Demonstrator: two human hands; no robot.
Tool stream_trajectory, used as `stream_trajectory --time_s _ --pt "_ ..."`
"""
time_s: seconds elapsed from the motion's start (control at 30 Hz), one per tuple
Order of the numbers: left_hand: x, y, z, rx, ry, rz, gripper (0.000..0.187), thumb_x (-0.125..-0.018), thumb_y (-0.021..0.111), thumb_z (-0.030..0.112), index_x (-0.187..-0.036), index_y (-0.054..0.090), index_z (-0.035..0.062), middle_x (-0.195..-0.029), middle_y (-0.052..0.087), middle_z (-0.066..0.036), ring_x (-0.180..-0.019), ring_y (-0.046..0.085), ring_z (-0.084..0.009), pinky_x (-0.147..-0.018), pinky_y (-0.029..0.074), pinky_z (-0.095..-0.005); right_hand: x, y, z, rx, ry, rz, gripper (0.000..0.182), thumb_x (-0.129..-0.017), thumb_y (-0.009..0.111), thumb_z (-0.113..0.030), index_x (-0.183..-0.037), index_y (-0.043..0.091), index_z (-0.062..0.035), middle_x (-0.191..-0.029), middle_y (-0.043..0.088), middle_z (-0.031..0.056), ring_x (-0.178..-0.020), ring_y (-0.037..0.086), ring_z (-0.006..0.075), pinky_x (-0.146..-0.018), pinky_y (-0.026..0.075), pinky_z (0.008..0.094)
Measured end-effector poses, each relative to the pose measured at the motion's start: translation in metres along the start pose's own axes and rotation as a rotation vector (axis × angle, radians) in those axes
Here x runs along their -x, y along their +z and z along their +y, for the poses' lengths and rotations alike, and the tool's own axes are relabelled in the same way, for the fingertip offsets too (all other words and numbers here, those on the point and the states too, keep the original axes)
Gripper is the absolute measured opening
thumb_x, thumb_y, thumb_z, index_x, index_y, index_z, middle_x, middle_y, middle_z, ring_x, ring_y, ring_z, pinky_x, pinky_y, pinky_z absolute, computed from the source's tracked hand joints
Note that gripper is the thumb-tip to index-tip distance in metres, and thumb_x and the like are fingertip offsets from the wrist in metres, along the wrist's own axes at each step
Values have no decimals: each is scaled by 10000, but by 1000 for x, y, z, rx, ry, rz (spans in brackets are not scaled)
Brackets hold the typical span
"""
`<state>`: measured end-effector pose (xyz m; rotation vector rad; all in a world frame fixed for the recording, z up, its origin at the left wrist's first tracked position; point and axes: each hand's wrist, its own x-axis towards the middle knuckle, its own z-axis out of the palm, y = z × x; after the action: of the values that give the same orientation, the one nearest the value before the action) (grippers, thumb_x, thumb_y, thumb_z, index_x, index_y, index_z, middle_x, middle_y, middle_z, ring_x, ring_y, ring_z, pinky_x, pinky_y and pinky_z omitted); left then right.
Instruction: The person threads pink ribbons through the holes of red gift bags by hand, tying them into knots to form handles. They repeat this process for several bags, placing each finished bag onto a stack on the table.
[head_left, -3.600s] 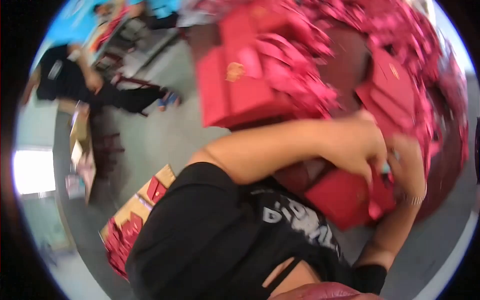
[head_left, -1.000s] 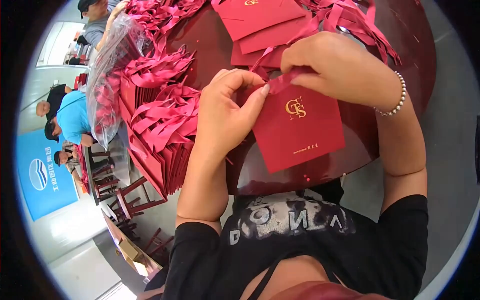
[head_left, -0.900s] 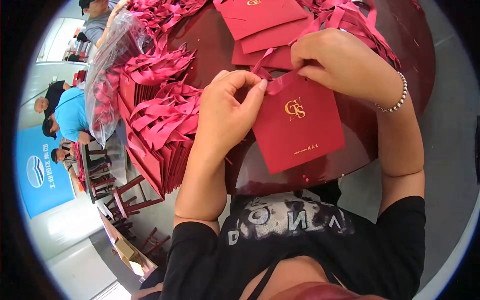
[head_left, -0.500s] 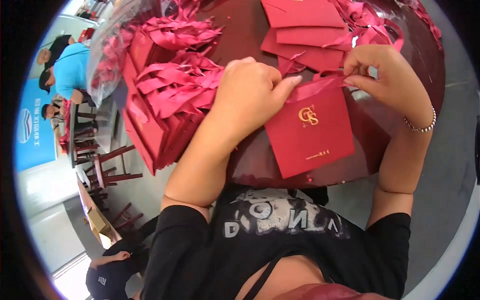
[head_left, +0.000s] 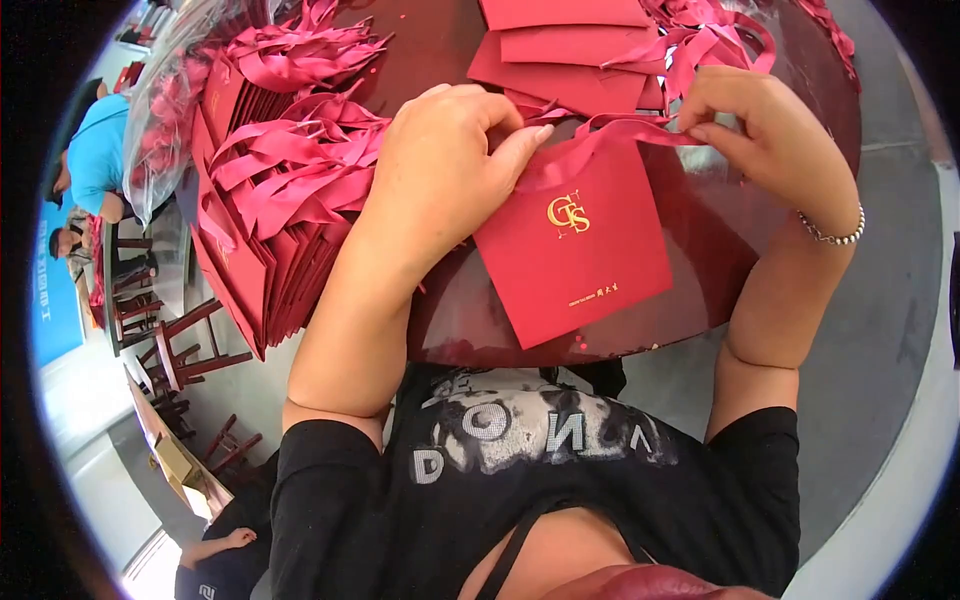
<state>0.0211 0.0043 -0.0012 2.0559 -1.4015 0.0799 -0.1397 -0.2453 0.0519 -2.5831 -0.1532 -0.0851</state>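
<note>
A red paper bag with gold lettering lies flat near the table's front edge. Along its top edge runs a pink-red ribbon. My left hand is at the bag's upper left corner, fingers curled and thumb stretched along the ribbon; some of its fingertips are hidden. To the right of the bag, my right hand pinches the ribbon's other end between thumb and finger, with a beaded bracelet on the wrist. The ribbon hangs in a slightly loose, twisted band between both hands.
Left of my forearm stands a packed row of red bags with ribbon handles. More red bags lie stacked at the far side of the dark red round table. Beyond are a clear plastic bag, stools and several people.
My right hand has moved right, away from the bag, drawing out a longer stretch of ribbon. My left hand stays at the bag's upper left. The whole view has shifted sideways.
</note>
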Motion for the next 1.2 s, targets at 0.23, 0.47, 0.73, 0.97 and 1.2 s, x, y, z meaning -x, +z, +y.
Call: stream_trajectory --time_s 0.23,0.47,0.73,0.97,1.2 --pt "-1 7 9 323 -124 -130 203 -824 777 111 -980 730 -9 -824 713 -99 -686 650 -149 -629 502 -286 -10 8 -26 -335 51 -7 131 -887 586 21 -1015 604 11 -862 616 56 -799 613 139 -753 498 277" --pt "-1 3 9 363 -166 -236 244 -801 771 108 -1006 727 -18 -792 695 -72 -655 595 -112 -624 496 -286 7 -11 -22 -470 14 225 226 -830 654 79 -1051 661 33 -992 650 51 -864 601 94 -704 489 243" --pt "2 5 -1 412 -149 -208 216 -836 762 137 -974 716 -23 -779 692 -111 -700 656 -183 -662 514 -328 5 -12 12 -703 -232 334 172 -829 737 -66 -946 648 24 -953 623 119 -871 603 176 -728 465 254" --pt "2 5 0 437 -247 -119 184 -905 699 141 -981 659 -21 -732 672 -101 -651 611 -164 -637 492 -332 0 1 1 -1032 -266 192 304 -867 755 -183 -896 495 -29 -910 619 185 -698 682 251 -650 589 320" --pt "1 1 3 501 -294 -117 167 -947 658 127 -1001 650 -31 -732 660 -35 -659 551 -65 -605 455 -274 -18 15 -8 -1338 -273 153 210 -969 602 -85 -1114 475 -1 -831 558 109 -685 688 202 -528 515 190"
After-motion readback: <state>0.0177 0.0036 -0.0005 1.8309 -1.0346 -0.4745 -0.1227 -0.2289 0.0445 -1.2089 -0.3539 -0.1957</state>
